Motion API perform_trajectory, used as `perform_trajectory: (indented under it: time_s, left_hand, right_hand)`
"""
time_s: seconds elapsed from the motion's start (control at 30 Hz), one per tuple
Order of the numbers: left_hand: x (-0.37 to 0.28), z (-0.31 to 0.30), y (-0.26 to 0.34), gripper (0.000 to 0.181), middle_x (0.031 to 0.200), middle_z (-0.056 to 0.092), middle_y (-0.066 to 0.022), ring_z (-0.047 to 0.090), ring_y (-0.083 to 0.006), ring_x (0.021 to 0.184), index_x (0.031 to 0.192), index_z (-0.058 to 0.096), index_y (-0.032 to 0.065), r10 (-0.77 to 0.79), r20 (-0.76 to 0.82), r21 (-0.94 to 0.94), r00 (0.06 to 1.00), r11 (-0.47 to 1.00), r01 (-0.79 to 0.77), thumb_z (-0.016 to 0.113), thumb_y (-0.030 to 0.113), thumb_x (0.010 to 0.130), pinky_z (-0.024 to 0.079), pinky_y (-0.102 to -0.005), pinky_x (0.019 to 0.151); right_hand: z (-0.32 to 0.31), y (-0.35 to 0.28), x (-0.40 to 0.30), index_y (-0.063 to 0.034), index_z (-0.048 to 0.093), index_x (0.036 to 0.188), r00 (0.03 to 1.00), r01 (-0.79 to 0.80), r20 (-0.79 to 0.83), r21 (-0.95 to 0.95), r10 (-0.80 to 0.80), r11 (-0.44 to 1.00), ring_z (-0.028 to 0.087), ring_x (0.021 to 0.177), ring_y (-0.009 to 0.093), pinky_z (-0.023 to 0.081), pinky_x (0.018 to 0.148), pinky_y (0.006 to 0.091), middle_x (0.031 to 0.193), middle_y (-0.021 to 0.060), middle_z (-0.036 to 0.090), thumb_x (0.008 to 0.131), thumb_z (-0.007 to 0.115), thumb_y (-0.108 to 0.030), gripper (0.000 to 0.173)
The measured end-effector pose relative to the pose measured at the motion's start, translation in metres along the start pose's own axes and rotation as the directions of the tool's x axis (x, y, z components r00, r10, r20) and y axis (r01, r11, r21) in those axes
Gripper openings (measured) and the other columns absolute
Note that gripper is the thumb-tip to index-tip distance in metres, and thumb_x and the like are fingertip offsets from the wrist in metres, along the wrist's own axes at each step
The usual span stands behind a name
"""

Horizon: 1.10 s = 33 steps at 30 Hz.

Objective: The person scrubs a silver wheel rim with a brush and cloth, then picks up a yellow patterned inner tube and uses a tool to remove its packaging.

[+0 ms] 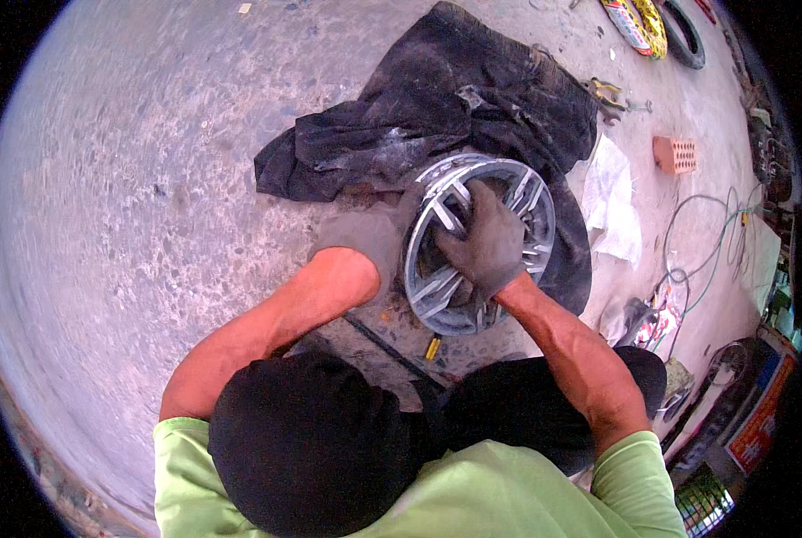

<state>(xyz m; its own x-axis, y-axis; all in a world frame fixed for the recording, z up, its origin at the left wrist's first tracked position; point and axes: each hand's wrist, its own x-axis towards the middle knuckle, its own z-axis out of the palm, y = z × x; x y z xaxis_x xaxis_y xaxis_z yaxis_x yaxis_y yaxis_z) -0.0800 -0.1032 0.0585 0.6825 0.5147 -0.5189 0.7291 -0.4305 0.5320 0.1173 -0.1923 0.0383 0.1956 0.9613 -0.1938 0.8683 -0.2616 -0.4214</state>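
Note:
A silver alloy wheel rim (434,296) stands tilted on the floor in front of me, its spoked face turned up towards me. My right hand (485,242), in a dark grey glove, grips it at the spokes near the centre, with fingers reaching in between them. My left hand (364,235), gloved the same way and blurred, is at the rim's left outer side. Its fingers are hidden there, so what they hold does not show. Crumpled black cloth (455,94) lies beyond the wheel and partly beneath it.
Below the wheel lie a small yellow item (433,348) and a dark bar (387,346). Rightward are yellow-handled pliers (606,94), a white woven sheet (613,202), a perforated brick (675,155) and a looped hose (677,215). A yellow-wrapped tyre (633,27) lies at the upper right.

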Motion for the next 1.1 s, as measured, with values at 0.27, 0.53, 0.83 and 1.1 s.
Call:
perform_trajectory:
  time_s: [0.27,0.53,0.83,1.1]
  left_hand:
    - [0.004,-0.018,0.008,0.058,0.125,0.071,-0.0238,0.070,-0.0439,0.112,0.150,0.047,0.0119,-0.082,0.186,0.037,0.979,0.996,0.077,0.062,0.026,0.096,0.058,-0.0521,0.092]
    - [0.016,-0.022,-0.008,0.050,0.123,0.071,-0.0249,0.072,-0.0428,0.107,0.147,0.053,0.0117,0.001,0.161,-0.032,0.987,0.999,0.004,0.057,0.021,0.098,0.057,-0.0518,0.092]
    - [0.005,-0.001,-0.016,0.047,0.119,0.073,-0.0239,0.070,-0.0458,0.108,0.142,0.059,0.0140,0.123,0.008,-0.098,0.992,0.988,-0.121,0.061,0.022,0.095,0.057,-0.0523,0.090]
    - [0.008,-0.016,0.001,0.037,0.114,0.074,-0.0249,0.073,-0.0426,0.104,0.127,0.068,0.0087,0.009,0.097,-0.019,0.995,1.000,-0.007,0.065,0.021,0.093,0.059,-0.0525,0.087]
  right_hand:
    - [0.002,0.005,-0.001,-0.0016,0.059,0.129,0.999,0.035,-0.019,-0.010,-0.035,0.999,0.071,0.098,0.043,0.057,0.086,0.0496,0.107,0.0229,0.072,0.071,0.085,-0.026,0.068]
    - [0.000,-0.002,-0.002,-0.0012,0.059,0.131,1.000,0.019,0.018,-0.008,-0.019,1.000,0.072,0.099,0.043,0.057,0.087,0.0490,0.107,0.0226,0.073,0.071,0.084,-0.025,0.069]
    - [0.000,-0.002,-0.001,-0.0031,0.057,0.132,0.999,-0.016,0.033,-0.010,0.016,1.000,0.071,0.101,0.042,0.056,0.089,0.0498,0.110,0.0235,0.072,0.071,0.084,-0.025,0.070]
    - [-0.001,0.000,0.000,-0.0025,0.055,0.134,0.998,-0.001,0.065,0.007,0.001,1.000,0.070,0.103,0.043,0.056,0.089,0.0511,0.112,0.0236,0.071,0.072,0.084,-0.026,0.072]
